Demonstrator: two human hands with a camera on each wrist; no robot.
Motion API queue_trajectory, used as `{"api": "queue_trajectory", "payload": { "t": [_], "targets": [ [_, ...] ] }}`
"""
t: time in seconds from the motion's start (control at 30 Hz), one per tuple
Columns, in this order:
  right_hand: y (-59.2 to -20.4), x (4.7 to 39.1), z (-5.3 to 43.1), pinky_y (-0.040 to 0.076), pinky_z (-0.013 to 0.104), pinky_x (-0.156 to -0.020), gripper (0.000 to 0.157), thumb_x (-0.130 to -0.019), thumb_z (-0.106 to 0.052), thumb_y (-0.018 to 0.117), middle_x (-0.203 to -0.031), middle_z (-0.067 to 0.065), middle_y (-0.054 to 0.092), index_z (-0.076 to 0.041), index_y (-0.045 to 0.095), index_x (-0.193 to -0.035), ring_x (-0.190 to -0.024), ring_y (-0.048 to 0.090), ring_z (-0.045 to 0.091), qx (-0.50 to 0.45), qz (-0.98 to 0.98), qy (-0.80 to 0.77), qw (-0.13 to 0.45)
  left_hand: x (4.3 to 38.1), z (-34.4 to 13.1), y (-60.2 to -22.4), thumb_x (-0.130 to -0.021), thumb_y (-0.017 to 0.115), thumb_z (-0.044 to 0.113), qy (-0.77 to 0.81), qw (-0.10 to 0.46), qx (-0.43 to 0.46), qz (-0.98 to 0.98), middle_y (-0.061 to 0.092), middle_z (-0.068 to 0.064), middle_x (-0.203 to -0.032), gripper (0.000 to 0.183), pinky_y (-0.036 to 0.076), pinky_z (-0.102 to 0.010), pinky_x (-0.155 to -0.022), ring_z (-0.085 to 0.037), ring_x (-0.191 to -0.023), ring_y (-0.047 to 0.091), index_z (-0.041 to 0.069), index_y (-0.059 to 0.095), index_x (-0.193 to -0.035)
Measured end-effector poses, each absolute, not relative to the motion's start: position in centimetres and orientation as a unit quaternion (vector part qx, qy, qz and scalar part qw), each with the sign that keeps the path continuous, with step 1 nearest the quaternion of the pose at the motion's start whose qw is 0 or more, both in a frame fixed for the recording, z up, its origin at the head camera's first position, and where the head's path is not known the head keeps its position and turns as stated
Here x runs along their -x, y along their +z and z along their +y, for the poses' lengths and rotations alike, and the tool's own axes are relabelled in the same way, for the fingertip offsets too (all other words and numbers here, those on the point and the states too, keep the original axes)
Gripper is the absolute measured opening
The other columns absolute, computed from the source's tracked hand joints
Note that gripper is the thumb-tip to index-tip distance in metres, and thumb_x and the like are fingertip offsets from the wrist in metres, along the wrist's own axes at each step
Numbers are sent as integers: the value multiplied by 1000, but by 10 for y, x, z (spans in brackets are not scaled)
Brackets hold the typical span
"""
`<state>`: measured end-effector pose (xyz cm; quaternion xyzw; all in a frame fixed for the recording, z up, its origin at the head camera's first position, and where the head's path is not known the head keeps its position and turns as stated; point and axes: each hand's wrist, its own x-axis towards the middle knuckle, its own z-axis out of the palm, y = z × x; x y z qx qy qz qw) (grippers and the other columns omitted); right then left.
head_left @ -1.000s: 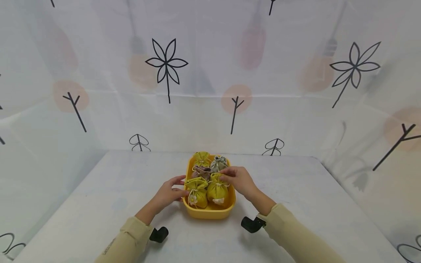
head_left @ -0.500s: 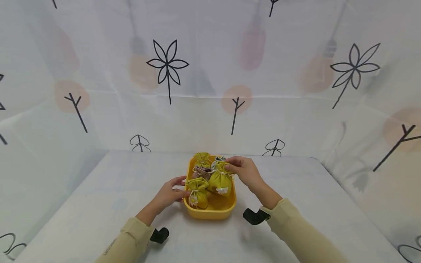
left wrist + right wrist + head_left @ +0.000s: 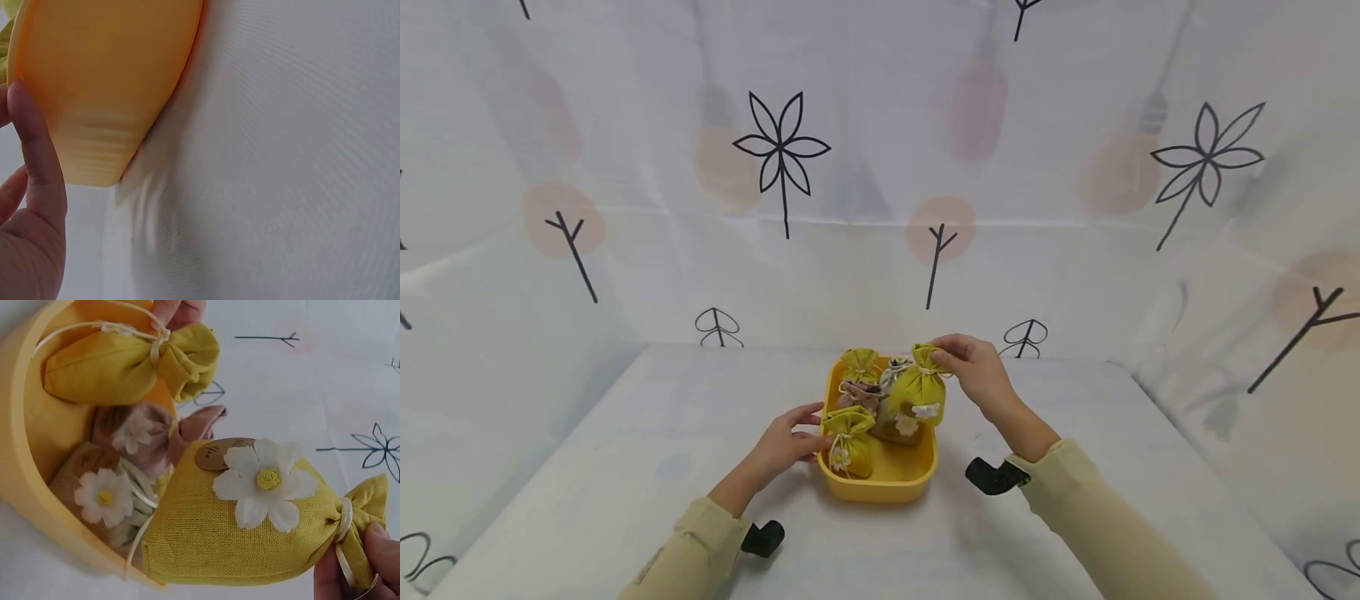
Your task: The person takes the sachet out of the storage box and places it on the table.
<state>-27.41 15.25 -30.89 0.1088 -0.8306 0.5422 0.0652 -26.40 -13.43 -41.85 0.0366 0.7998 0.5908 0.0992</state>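
My right hand [image 3: 977,371] pinches the gathered neck of a yellow-green drawstring pouch [image 3: 917,387] and holds it above the right side of a yellow basket [image 3: 880,493]. A white flower and a brown tag show on this pouch in the right wrist view, where the thumb [image 3: 381,553] presses on its neck. My left hand [image 3: 782,446] grips the basket's left side, its thumb [image 3: 34,137] at the rim. Inside the basket lie a yellow-green pouch [image 3: 856,454] at front left, a mauve pouch [image 3: 857,397], a grey pouch [image 3: 119,487] and another yellow-green pouch [image 3: 859,363] at the back.
The basket stands on a white-covered table [image 3: 685,467]. Behind and beside it hangs a white curtain [image 3: 865,275] printed with plants and lamps. A black wrist mount [image 3: 763,538] sits at the left sleeve, and a similar mount [image 3: 995,477] at the right.
My right hand has raised the yellow-green pouch from the basket's front right, moving it up and slightly right. The grey pouch now shows more. My left hand has stayed in place.
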Motion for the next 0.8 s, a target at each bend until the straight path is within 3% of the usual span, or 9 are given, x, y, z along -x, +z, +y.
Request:
{"api": "queue_trajectory", "payload": {
  "t": [0.8],
  "targets": [
    [-313,286,202,46,39,-90,28,-98,-14,48,-113,19,58,4,55,-118,-101,55,27,-60,-843,523,115,266,-132,-420,-77,77,26,592,94,-26,800,52,-10,-123,72,55,-31,-70,-17,-84,62,15,43,-139]
  ]
}}
